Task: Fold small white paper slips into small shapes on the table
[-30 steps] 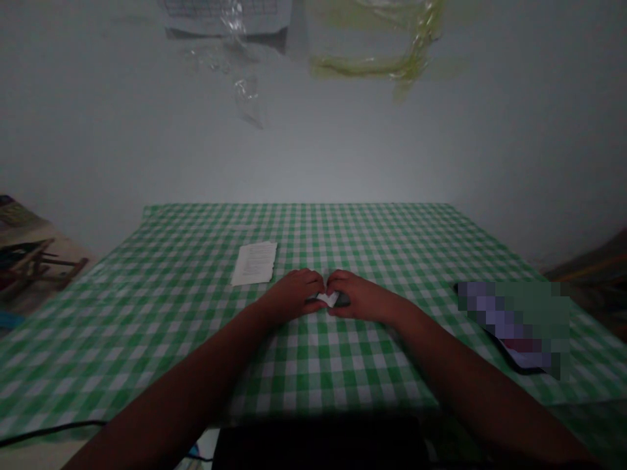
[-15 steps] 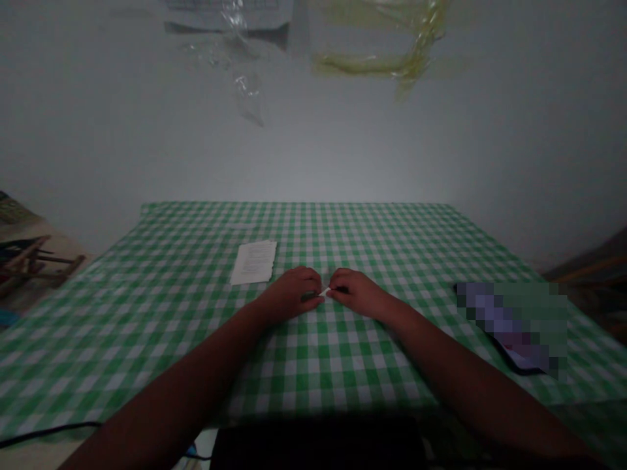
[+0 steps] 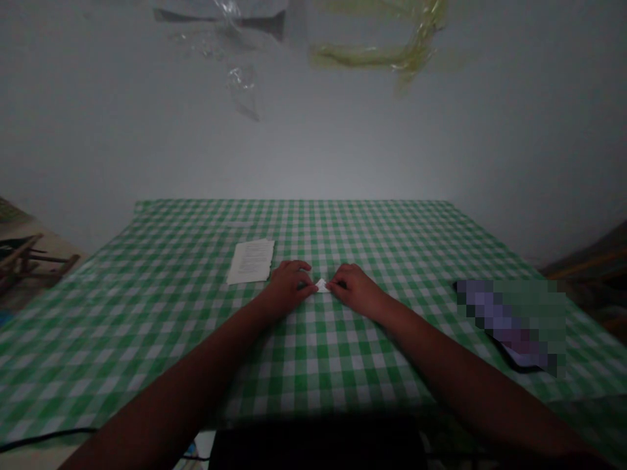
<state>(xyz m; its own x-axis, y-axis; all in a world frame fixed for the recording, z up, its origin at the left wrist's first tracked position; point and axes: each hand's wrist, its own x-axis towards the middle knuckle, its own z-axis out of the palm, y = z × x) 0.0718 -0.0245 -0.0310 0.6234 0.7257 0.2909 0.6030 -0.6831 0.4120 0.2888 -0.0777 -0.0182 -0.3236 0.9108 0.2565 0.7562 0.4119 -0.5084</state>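
Note:
A small folded piece of white paper (image 3: 322,285) lies on the green and white checked tablecloth (image 3: 343,352) near the table's middle. My left hand (image 3: 288,282) rests knuckles up at the paper's left side, fingertips pinched on its edge. My right hand (image 3: 356,288) mirrors it on the right side, fingers curled and pinching the other edge. Most of the paper is hidden between the two hands.
A white printed sheet (image 3: 251,260) lies just beyond my left hand. A dark phone, partly blurred (image 3: 514,323), sits at the right. A black cable (image 3: 44,436) runs along the near left edge. Wooden furniture (image 3: 24,251) stands far left. A plain wall rises behind the table.
Both hands have slid slightly farther from me and flattened onto the cloth. The paper shows as a smaller white piece between the fingertips than a second ago.

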